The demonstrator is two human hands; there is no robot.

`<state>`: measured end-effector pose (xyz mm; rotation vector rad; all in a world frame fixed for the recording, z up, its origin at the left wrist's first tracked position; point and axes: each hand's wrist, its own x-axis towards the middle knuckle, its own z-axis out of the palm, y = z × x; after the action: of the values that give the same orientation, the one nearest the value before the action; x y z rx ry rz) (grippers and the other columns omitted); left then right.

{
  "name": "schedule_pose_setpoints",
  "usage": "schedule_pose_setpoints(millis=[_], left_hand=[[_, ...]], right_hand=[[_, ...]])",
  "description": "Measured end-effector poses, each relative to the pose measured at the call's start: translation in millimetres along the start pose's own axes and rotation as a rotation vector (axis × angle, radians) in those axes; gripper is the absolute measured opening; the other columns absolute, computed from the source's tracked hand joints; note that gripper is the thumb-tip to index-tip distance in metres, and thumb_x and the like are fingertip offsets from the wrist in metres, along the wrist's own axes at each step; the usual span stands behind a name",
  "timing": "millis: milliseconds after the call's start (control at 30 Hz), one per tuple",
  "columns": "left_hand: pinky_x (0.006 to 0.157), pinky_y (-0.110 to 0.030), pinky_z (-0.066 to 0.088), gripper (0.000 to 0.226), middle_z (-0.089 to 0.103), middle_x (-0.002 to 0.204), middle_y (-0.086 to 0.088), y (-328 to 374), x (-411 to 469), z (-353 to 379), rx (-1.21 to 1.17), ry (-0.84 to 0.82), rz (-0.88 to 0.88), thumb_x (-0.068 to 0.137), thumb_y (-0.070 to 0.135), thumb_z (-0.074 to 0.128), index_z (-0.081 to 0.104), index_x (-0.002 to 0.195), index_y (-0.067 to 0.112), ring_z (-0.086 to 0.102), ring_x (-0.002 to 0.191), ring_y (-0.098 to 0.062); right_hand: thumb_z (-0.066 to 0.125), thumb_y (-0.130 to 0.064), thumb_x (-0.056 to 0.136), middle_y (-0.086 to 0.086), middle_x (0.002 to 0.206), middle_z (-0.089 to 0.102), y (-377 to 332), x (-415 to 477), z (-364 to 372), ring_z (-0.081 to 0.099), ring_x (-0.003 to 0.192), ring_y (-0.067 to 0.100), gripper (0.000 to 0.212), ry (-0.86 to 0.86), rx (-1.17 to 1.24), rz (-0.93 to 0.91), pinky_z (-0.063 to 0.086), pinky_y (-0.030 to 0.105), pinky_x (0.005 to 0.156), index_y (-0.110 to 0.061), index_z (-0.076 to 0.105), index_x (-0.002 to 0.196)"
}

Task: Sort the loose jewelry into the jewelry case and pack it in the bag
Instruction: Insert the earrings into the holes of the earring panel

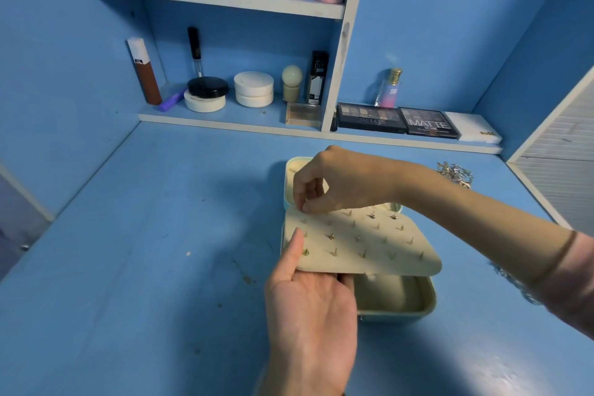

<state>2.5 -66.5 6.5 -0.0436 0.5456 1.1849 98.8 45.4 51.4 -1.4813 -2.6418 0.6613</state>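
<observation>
Head view, single frame.

- Jewelry case [429,297]: lies open on the blue table [144,267], right of centre. Teal shell, cream lining.
- Earring panel [369,244]: cream flap, raised and tilted over the near tray of the case. I see rows of small stud posts [373,216] standing out of it.
- Left hand [308,305]: palm up, at the panel's near-left edge. The thumb [294,249] lies straight on top and the fingers are tucked beneath, so the flap is pinched between them.
- Right hand [334,183]: reaches in from the right, above the panel's far-left corner. Thumb and forefinger tips are pressed together on a tiny piece [304,208] right at the panel surface. I cannot tell what it is. The other fingers are curled.
- Loose chains [456,172]: in a heap on the table beyond the right forearm, well apart from both hands.
</observation>
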Motion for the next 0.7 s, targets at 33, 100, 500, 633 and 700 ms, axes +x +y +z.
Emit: schedule_pose_setpoints(millis=[33,100,500,633,700], left_hand=[[0.094,-0.038,0.044,0.039,0.07,0.115,-0.012,0.1,0.3,-0.4,0.002,-0.002,-0.003,0.092,0.025,0.044,0.063,0.123,0.012,0.061,0.114,-0.025],[0.091,-0.038,0.045,0.039,0.07,0.115,-0.012,0.4,0.5,-0.8,0.0,-0.008,-0.008,0.092,0.025,0.044,0.063,0.123,0.012,0.063,0.111,-0.025],[0.091,-0.039,0.045,0.038,0.07,0.112,-0.013,1.3,-1.7,1.2,-0.012,-0.004,-0.018,0.092,0.026,0.044,0.064,0.121,0.012,0.064,0.105,-0.025],[0.089,-0.038,0.046,0.038,0.07,0.112,-0.013,1.0,-2.2,0.7,-0.02,-0.007,-0.021,0.094,0.026,0.043,0.064,0.122,0.012,0.066,0.103,-0.024],[0.091,-0.038,0.046,0.038,0.07,0.113,-0.013,0.8,-2.1,0.5,-0.028,-0.003,-0.02,0.094,0.026,0.043,0.064,0.122,0.012,0.066,0.104,-0.024]], right_hand=[[0.065,-0.013,0.08,-0.008,0.076,0.064,-0.3,0.4,-0.3,0.057,0.072,0.007,0.009,-0.006,-0.019,-0.003,0.049,0.027,0.076,-0.02,0.07,0.084],[0.064,-0.013,0.08,-0.007,0.077,0.065,-0.6,1.1,-0.8,0.058,0.074,0.009,0.009,-0.014,-0.049,-0.013,0.05,0.03,0.078,-0.021,0.068,0.083],[0.064,-0.011,0.079,-0.023,0.067,0.055,-0.1,3.5,-3.8,0.055,0.067,-0.001,0.013,-0.042,-0.055,-0.022,0.044,0.014,0.068,-0.024,0.063,0.078],[0.064,-0.01,0.078,-0.021,0.067,0.056,0.9,4.5,-2.8,0.055,0.067,0.0,0.012,-0.053,-0.041,-0.02,0.046,0.016,0.068,-0.022,0.064,0.077],[0.065,-0.011,0.078,-0.022,0.066,0.057,1.4,5.1,-3.0,0.055,0.066,-0.001,0.011,-0.06,-0.032,-0.016,0.046,0.016,0.068,-0.022,0.065,0.077]])
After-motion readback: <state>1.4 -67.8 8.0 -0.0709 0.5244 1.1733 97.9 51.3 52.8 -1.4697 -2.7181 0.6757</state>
